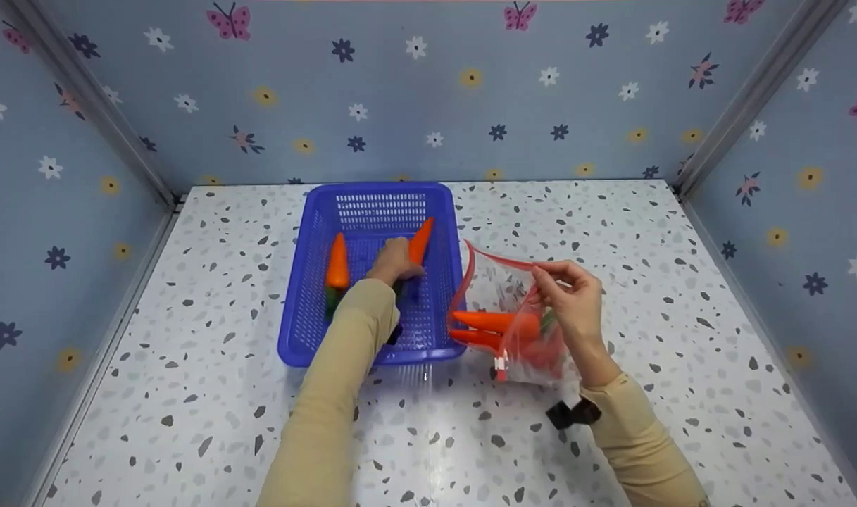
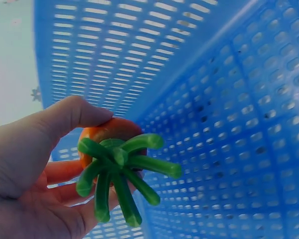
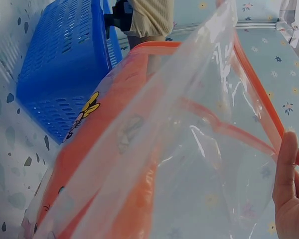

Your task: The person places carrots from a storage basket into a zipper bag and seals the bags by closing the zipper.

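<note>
My left hand [image 1: 394, 260] reaches into the blue basket [image 1: 294, 282] and grips an orange carrot [image 1: 420, 239]. In the left wrist view the thumb and fingers curl round the carrot's thick end, beside its green stalks [image 2: 120, 167]. A second carrot [image 1: 337, 262] lies at the basket's left side. To the right of the basket, my right hand [image 1: 572, 296] pinches the red-edged rim of a clear zip bag [image 1: 498, 282], whose mouth gapes toward the basket. Inside the bag lie an upper carrot [image 1: 495, 322] and a lower carrot [image 1: 477, 339].
Everything stands on a white speckled table [image 1: 210, 394]. A flowered blue panel [image 1: 400, 91] rises behind it, with more panels at both sides. The basket's raised wall stands between the left hand and the bag. A black wrist mount [image 1: 573, 413] sits at the right sleeve.
</note>
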`<state>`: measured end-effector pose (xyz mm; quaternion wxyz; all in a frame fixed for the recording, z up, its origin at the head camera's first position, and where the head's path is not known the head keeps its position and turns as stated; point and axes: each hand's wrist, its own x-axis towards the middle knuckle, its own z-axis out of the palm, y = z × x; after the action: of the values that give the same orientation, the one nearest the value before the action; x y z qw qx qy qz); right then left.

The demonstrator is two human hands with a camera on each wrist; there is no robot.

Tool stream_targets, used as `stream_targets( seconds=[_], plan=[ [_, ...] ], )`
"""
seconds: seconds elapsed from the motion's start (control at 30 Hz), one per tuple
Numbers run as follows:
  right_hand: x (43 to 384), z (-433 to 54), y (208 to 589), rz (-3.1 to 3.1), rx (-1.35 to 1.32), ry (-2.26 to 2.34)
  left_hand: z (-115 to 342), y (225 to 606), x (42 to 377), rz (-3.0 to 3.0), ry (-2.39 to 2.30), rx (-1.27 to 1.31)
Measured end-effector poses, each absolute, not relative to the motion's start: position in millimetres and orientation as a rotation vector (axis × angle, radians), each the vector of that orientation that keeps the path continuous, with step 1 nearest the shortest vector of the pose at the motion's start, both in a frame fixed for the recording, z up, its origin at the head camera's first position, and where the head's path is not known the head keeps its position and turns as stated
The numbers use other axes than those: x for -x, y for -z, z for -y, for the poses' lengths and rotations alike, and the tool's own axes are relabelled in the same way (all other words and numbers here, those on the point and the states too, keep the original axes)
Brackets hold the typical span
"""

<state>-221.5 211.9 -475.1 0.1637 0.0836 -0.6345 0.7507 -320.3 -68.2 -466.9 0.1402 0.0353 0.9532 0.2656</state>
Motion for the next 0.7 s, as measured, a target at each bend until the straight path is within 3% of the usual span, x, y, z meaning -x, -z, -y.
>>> stream_targets(
  seconds=[0.17, 0.27, 0.47, 0.6, 0.7],
  plan=[
    [191.0, -190.5, 422.3, 1.815, -0.172, -2.179, 71.8, 439.1, 305.8, -2.784, -0.808, -0.164],
    [185.1, -184.3, 412.9, 1.820, -0.167, -2.158, 74.9, 425.6, 300.6, -2.799, -0.823, -0.191],
    [221.3, -209.2, 474.4, 1.814, -0.212, -2.158, 76.6, 395.5, 287.3, -2.840, -0.853, -0.297],
    [220.7, -208.9, 474.4, 1.797, -0.227, -2.177, 76.1, 379.2, 274.9, -2.827, -0.910, -0.353],
    [204.3, -197.4, 445.1, 1.821, -0.172, -2.197, 75.3, 369.9, 265.3, -2.809, -0.937, -0.375]
  ],
)
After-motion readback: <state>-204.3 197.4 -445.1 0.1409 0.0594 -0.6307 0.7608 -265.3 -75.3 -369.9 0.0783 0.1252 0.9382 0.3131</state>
